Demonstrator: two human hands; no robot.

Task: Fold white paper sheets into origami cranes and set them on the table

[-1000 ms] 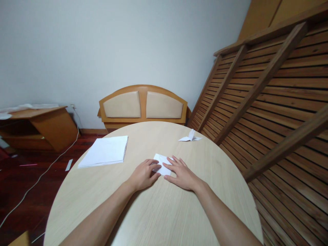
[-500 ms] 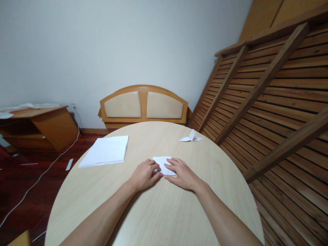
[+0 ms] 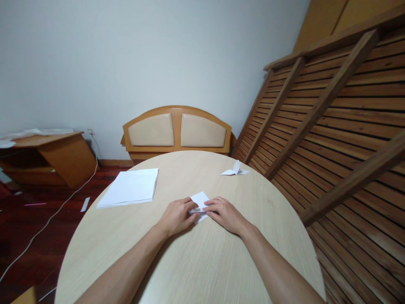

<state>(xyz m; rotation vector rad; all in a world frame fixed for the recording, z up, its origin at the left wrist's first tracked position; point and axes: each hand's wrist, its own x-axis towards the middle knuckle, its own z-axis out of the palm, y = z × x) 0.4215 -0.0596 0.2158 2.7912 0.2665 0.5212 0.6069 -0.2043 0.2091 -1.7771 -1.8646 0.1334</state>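
Observation:
A small piece of folded white paper (image 3: 200, 197) lies on the round table in front of me, turned so that one corner points away. My left hand (image 3: 179, 215) grips its left side between thumb and fingers. On the opposite side, my right hand (image 3: 224, 214) has its fingers closed on the right corner. Part of the paper lifts into a fold between the hands, and a lower flap shows beneath it. Both hands' fingertips partly cover the sheet.
A stack of white paper (image 3: 129, 188) lies on the table (image 3: 202, 261) at the left. A folded paper figure (image 3: 236, 169) stands near the far right edge. A slatted wooden frame (image 3: 341, 126) leans close by on the right; a headboard (image 3: 177, 126) is behind the table.
The folded paper has been turned from lying square to me to a diamond position, and part of it is now raised. Both hands stay near the same place, with the right fingers closer together.

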